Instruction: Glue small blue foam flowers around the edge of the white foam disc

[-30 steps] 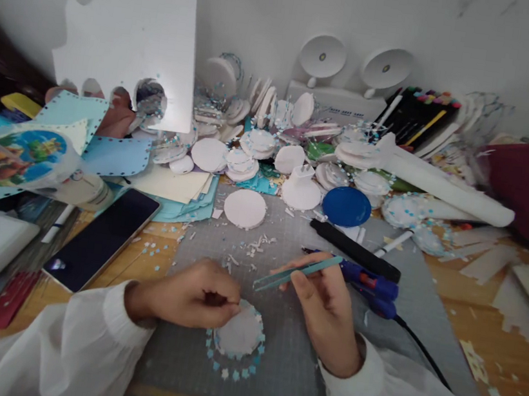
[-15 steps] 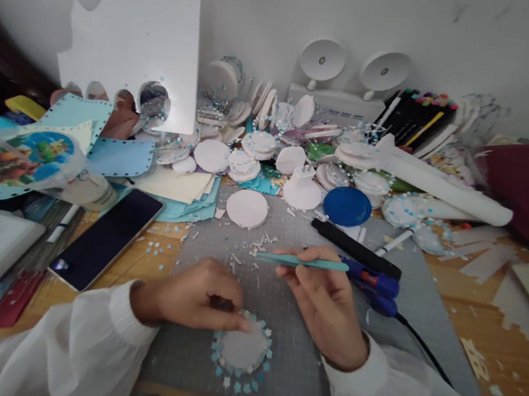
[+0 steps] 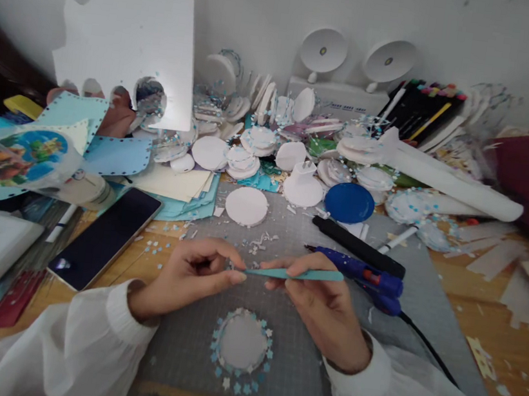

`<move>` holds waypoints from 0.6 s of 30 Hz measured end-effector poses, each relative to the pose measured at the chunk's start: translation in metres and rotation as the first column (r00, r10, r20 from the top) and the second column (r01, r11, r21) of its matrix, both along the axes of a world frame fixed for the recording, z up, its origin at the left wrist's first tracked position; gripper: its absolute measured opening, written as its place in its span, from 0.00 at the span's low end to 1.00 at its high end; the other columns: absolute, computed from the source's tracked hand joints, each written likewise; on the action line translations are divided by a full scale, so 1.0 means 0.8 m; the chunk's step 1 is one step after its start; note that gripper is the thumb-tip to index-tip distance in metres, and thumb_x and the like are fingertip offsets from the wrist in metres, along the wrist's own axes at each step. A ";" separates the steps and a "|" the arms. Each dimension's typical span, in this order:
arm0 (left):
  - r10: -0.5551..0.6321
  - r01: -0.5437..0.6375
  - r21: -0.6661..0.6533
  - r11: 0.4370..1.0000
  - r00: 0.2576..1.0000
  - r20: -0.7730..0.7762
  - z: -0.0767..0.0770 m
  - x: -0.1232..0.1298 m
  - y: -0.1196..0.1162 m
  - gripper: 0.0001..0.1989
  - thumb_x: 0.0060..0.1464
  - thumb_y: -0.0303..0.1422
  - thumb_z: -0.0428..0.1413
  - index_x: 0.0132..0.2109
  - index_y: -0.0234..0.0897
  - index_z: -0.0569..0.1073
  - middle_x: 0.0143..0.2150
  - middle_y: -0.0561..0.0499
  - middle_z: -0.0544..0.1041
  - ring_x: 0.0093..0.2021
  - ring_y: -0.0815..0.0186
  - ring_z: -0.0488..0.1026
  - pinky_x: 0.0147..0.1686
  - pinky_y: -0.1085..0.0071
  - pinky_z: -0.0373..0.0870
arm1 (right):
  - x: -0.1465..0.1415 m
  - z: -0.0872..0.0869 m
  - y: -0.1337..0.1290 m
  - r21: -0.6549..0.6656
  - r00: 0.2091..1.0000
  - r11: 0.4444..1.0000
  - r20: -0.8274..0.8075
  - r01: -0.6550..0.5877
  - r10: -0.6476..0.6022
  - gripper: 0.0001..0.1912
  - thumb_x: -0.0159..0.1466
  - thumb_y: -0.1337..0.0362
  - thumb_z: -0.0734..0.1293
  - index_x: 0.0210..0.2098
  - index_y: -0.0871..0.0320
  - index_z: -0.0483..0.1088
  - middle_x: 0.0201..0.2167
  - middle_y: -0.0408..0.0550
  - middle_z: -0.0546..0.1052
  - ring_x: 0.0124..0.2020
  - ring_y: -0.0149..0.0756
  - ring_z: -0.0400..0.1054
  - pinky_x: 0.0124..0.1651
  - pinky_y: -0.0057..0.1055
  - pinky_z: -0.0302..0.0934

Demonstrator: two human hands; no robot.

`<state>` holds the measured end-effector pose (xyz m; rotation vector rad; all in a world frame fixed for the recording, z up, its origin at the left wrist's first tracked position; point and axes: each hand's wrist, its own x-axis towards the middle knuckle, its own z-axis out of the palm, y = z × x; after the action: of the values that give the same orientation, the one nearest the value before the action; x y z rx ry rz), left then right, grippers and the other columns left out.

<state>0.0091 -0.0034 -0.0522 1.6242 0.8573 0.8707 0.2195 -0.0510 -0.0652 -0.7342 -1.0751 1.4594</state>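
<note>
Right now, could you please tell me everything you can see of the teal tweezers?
The tweezers are slim and pale teal, perhaps coated metal, tapering to a fine tip. Seen nearly edge-on, they are held almost level in the right hand, above the grey mat, with the broad end to the right. The tip reaches the left hand at its fingertips; whether it grips anything is too small to tell.

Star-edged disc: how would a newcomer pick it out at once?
Find the big grey mat, then go to the middle of its near edge. The star-edged disc lies just in from there, nearer that edge than the left hand and right hand. Unlike the plain white disc farther back on the mat, it is ringed with blue and white stars.
</note>
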 end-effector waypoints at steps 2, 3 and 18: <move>-0.010 0.010 -0.011 1.000 1.000 -0.020 -0.001 0.000 0.001 0.07 0.54 0.33 0.59 0.33 0.33 0.73 0.18 0.61 0.52 0.19 0.75 0.49 0.19 0.78 0.46 | -0.001 -0.002 0.000 0.020 1.000 1.000 0.019 0.000 0.000 0.06 0.65 0.68 0.64 0.40 0.50 0.69 0.45 0.46 0.78 0.47 0.37 0.73 0.46 0.39 0.70; -0.019 0.019 -0.023 1.000 0.999 -0.028 -0.002 0.000 0.001 0.07 0.55 0.34 0.59 0.33 0.33 0.73 0.18 0.61 0.53 0.19 0.75 0.50 0.19 0.78 0.47 | -0.002 -0.002 0.000 0.027 1.000 1.000 0.027 0.002 -0.002 0.05 0.65 0.67 0.64 0.40 0.50 0.69 0.44 0.47 0.78 0.47 0.38 0.73 0.45 0.40 0.70; -0.288 0.286 -0.044 0.957 0.956 -0.058 0.006 -0.003 0.001 0.15 0.64 0.42 0.44 0.35 0.35 0.61 0.27 0.57 0.56 0.25 0.72 0.52 0.25 0.75 0.51 | -0.002 0.002 -0.001 0.049 0.992 0.997 0.102 0.064 -0.069 0.02 0.63 0.65 0.67 0.36 0.53 0.69 0.40 0.47 0.81 0.33 0.35 0.77 0.39 0.38 0.73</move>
<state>0.0067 -0.0026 -0.0477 1.7013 0.6539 0.5994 0.2175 -0.0516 -0.0640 -0.8130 -1.1481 1.3480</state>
